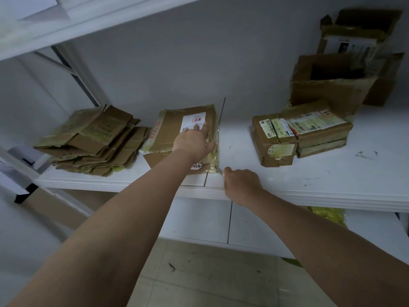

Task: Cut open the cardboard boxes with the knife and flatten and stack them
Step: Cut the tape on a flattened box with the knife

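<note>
A taped cardboard box (183,138) with a white shipping label on top lies near the middle of the frame, on a white shelf (309,185), close to the shelf's front edge. The left hand (194,141) lies flat on its top, fingers stretched forward over the label and the thumb spread toward the box's right edge, pressing it down rather than gripping it. Along that right edge, where yellowish tape is wrinkled, runs the thin blade of a knife (222,120), its tip pointing up the frame past the far corner of the box. The right hand (242,185) sits just below and right of the box, at the shelf's front edge, fingers clenched around the knife's handle, which the hand hides almost entirely. At centre left of the frame, just beside the box, sits a stack of flattened cardboard (93,140), the pieces fanned out unevenly. To the right of centre, well apart from the blade, two sealed parcels (301,134) with printed labels lie touching each other. Behind them, in the upper right, stand two opened boxes (336,83), one above the other against the white wall, flaps torn and loose. Another shelf board crosses the upper left corner, and below the front edge the lower part of the frame shows a pale tiled floor (210,280) between the two bare forearms
</note>
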Available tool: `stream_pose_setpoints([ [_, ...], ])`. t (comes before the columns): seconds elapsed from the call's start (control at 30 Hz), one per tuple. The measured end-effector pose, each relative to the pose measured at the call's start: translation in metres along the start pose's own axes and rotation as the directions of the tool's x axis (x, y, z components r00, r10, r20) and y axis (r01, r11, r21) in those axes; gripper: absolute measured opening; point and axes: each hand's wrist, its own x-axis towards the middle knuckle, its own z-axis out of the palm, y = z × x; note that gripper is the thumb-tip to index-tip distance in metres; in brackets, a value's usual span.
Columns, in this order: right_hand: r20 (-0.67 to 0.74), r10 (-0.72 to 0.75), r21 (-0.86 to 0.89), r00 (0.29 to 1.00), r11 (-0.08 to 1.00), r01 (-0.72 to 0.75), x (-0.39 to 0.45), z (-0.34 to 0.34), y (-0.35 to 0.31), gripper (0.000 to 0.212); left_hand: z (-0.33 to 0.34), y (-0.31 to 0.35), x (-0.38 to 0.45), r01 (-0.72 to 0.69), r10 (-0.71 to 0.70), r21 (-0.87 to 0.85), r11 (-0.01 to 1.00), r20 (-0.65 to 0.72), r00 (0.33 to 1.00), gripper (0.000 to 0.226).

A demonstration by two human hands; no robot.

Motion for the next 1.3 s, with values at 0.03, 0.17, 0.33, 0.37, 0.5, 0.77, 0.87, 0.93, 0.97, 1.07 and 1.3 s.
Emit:
stream_pose_setpoints([
  [0.03, -0.008, -0.008, 0.007, 1.000, 1.000, 0.008, 0.000, 0.000, 0.002, 0.017, 0.000, 0.000, 0.000, -0.003, 0.003, 0.002, 1.000, 0.001, 1.000, 0.069],
  [0.17, -0.083, 0.032, 0.163, 0.996, 0.986, -0.018, -0.004, 0.003, 0.015, 0.028, 0.000, -0.005, -0.002, -0.034, 0.034, -0.017, 0.999, 0.011, 0.999, 0.066],
  [0.33, -0.162, 0.240, 0.663, 0.957, 0.745, -0.075, -0.001, 0.009, 0.028, 0.022, 0.003, -0.027, -0.025, -0.159, 0.167, -0.247, 0.956, 0.011, 0.986, 0.065],
  [0.37, -0.151, 0.247, 0.705, 0.957, 0.705, -0.071, -0.001, 0.011, 0.029, 0.019, 0.005, -0.036, -0.030, -0.184, 0.197, -0.316, 0.931, 0.009, 0.980, 0.065],
  [0.5, -0.130, 0.303, 0.831, 0.944, 0.552, -0.063, -0.001, 0.013, 0.031, 0.025, 0.012, -0.078, -0.047, -0.225, 0.261, -0.451, 0.864, 0.020, 0.965, 0.070],
  [0.77, -0.104, 0.313, 0.887, 0.944, 0.458, -0.054, -0.001, 0.008, 0.029, 0.024, -0.002, -0.069, -0.049, -0.180, 0.149, -0.270, 0.946, -0.131, 0.980, 0.072],
  [0.87, -0.082, 0.320, 0.878, 0.944, 0.472, -0.084, 0.001, 0.005, 0.031, 0.022, 0.009, -0.048, -0.036, -0.096, 0.094, -0.235, 0.967, -0.020, 0.995, 0.074],
  [0.93, -0.123, 0.303, 0.761, 0.945, 0.640, -0.107, 0.006, 0.002, 0.037, 0.020, 0.018, -0.047, -0.029, -0.076, 0.089, -0.184, 0.980, 0.062, 0.994, 0.067],
  [0.97, -0.144, 0.281, 0.649, 0.949, 0.751, -0.124, 0.008, 0.001, 0.041, 0.019, 0.020, -0.048, -0.027, -0.082, 0.096, -0.181, 0.980, 0.072, 0.993, 0.064],
  [1.07, -0.167, 0.236, 0.446, 0.957, 0.884, -0.140, 0.011, 0.001, 0.049, 0.018, 0.022, -0.053, -0.023, -0.098, 0.116, -0.207, 0.973, 0.078, 0.990, 0.063],
  [1.3, -0.185, 0.182, 0.409, 0.966, 0.908, -0.092, 0.015, 0.004, 0.050, 0.022, 0.023, -0.054, -0.024, -0.095, 0.111, -0.220, 0.971, 0.063, 0.992, 0.063],
])
